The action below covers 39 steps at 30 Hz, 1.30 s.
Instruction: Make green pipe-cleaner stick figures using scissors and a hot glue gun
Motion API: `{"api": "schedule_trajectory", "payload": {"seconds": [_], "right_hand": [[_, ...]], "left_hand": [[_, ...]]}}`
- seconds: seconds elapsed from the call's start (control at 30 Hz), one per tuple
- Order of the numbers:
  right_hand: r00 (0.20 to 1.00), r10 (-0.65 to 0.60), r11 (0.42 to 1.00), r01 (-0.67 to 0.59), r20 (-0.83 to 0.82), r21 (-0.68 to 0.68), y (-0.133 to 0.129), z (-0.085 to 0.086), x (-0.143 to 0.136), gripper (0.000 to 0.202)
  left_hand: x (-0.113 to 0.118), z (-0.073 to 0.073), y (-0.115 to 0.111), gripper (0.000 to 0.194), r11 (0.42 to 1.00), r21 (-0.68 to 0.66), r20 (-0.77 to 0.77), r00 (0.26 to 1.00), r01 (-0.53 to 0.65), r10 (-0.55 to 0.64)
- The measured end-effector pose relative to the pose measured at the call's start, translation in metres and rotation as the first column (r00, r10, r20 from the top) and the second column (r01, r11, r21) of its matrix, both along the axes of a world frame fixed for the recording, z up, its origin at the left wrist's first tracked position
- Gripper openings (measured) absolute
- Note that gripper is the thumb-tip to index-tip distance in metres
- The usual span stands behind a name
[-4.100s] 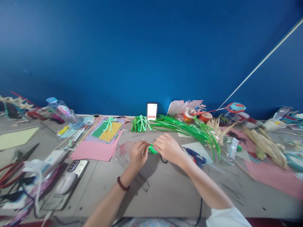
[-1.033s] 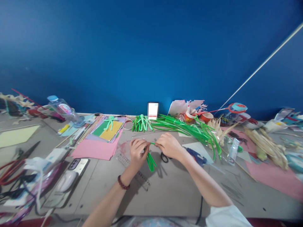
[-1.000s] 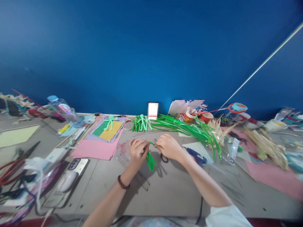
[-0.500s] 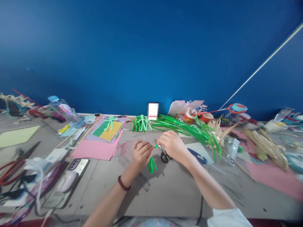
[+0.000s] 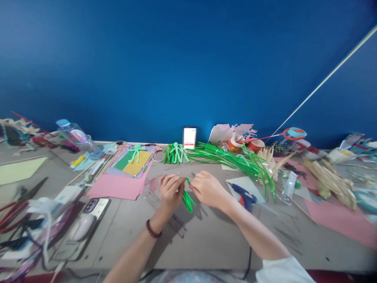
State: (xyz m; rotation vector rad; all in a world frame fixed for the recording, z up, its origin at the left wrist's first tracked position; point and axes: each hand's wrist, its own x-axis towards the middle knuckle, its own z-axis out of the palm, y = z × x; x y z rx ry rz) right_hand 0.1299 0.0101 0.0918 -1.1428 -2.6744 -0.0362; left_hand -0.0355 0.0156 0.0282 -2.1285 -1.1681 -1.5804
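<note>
My left hand (image 5: 171,191), with a beaded bracelet at the wrist, is closed around green pipe cleaners (image 5: 188,201) whose bent ends hang out below the fingers. My right hand (image 5: 206,189) pinches close beside it, at the short green end that sticks up between the two hands. Its fingertips hide exactly what they grip. Under my left forearm lies a clear ruler (image 5: 178,225). The scissors behind my right hand are mostly covered by it. At the back stand several green pipe-cleaner figures (image 5: 176,152), and another figure (image 5: 136,152) lies on coloured sheets.
A long bundle of green pipe cleaners (image 5: 228,155) lies at the back right. A blue glue gun (image 5: 246,196) rests on white paper. Pink paper (image 5: 118,186), a phone (image 5: 100,206) and a mouse (image 5: 83,226) are on the left. A lit phone screen (image 5: 189,137) leans on the wall.
My right hand has moved down and slightly left, covering the scissors and uncovering more of the glue gun. My left hand has shifted slightly left, and the hanging green ends have turned.
</note>
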Motion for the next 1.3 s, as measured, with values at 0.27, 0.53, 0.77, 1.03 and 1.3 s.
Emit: {"api": "schedule_trajectory", "payload": {"seconds": [0.27, 0.53, 0.77, 1.03, 1.3], "right_hand": [[0.991, -0.058, 0.997, 0.063, -0.124, 0.033, 0.0, 0.009, 0.009, 0.021], [0.958, -0.122, 0.992, 0.121, -0.258, -0.018, 0.017, 0.004, 0.025, 0.018], [0.95, -0.137, 0.99, 0.135, -0.28, -0.027, 0.026, -0.001, 0.028, 0.016], [0.924, -0.154, 0.988, 0.143, -0.351, -0.057, 0.027, -0.006, 0.025, 0.017], [0.898, -0.16, 0.98, 0.096, -0.409, -0.174, 0.025, -0.008, 0.019, 0.017]], "left_hand": [[-0.005, -0.003, -0.001, 0.027, 0.997, 0.016, -0.253, 0.965, 0.081, -0.075], [-0.002, -0.004, -0.001, 0.022, 0.988, -0.008, -0.257, 0.955, 0.154, -0.151], [0.003, -0.002, -0.001, 0.013, 0.966, -0.165, -0.005, 0.98, 0.197, -0.201], [0.007, -0.006, 0.002, 0.009, 0.827, -0.427, 0.267, 0.925, 0.366, -0.272], [0.008, -0.01, 0.006, 0.015, 0.71, -0.495, 0.458, 0.845, 0.501, -0.276]]}}
